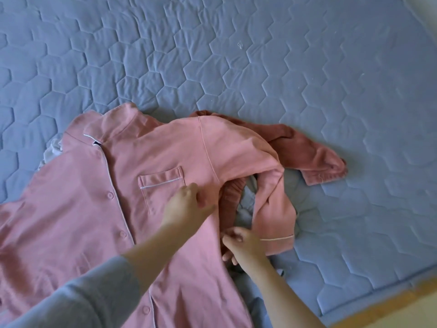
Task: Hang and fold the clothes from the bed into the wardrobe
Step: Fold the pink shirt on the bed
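Observation:
A pink button-up pyjama shirt (pixel 99 200) with white piping and a chest pocket lies front up on the blue quilted bed (pixel 236 55). Its sleeve (pixel 274 209) is bent down at the right. My left hand (pixel 186 204) rests on the shirt just below the pocket, fingers curled and pressing the cloth. My right hand (pixel 238 242) pinches the shirt's side edge beside the sleeve cuff. A darker reddish garment (pixel 309 152) lies partly under the shirt, with one sleeve sticking out to the right.
A bit of white cloth (pixel 53 150) shows from under the shirt's left shoulder. The bed's wooden edge (pixel 383 306) runs along the lower right. Bare quilt spreads above and to the right of the clothes.

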Tool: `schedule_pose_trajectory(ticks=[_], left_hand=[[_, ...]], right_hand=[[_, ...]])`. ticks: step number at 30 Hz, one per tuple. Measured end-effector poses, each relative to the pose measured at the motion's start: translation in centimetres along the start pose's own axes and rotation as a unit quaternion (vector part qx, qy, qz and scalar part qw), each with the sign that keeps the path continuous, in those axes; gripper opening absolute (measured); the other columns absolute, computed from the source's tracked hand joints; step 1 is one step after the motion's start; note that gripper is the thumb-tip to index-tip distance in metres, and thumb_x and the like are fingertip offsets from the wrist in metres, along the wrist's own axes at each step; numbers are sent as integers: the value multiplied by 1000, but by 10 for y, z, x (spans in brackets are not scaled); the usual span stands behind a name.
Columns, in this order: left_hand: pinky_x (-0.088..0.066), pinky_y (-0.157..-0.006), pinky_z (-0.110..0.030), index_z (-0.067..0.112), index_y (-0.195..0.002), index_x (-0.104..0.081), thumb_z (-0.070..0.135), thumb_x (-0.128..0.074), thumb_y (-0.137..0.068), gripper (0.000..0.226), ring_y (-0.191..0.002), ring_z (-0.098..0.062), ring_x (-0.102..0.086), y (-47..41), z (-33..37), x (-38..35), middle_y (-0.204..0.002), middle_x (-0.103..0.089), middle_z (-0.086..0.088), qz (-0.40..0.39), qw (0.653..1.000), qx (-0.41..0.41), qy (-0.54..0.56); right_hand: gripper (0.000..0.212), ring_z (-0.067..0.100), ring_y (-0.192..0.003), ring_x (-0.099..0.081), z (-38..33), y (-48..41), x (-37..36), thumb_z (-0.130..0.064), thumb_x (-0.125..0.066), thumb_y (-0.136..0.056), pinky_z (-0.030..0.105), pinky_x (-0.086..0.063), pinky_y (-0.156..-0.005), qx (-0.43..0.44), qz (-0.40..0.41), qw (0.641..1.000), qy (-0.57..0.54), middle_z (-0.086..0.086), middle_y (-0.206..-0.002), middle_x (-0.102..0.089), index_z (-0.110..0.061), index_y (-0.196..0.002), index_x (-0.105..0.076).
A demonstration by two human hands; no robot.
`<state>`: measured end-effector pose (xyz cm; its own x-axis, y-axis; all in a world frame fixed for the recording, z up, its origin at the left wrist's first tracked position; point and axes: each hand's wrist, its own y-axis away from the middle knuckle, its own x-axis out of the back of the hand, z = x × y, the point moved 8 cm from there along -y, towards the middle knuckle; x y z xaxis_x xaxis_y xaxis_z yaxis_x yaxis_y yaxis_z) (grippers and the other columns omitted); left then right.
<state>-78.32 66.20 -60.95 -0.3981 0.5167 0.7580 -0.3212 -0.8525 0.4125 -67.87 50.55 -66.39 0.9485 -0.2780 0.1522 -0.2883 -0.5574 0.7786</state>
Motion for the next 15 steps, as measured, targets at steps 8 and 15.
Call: schedule_pose_trajectory(ticks=[8, 15], left_hand=[[-36, -57, -31, 17, -61, -51, 23, -69, -81, 27, -68, -25, -55, 20, -18, -12, -68, -61, -4, -26, 999, 8, 36], [-46, -67, -31, 10, -73, -60, 15, -67, -85, 15, -73, -29, -64, 24, -30, -14, -73, -68, -10, -36, 995, 15, 88]], right_hand=[[2, -4, -64, -61, 25, 34, -22, -24, -73, -85, 14, -46, -59, 38, -105, 991, 68, -7, -72, -72, -24, -83, -74], [22, 1, -62, -53, 31, 50, -29, -37, -74, -77, 29, -45, -62, 100, -34, 987, 118, 3, -74, -69, -15, -76, -70]])
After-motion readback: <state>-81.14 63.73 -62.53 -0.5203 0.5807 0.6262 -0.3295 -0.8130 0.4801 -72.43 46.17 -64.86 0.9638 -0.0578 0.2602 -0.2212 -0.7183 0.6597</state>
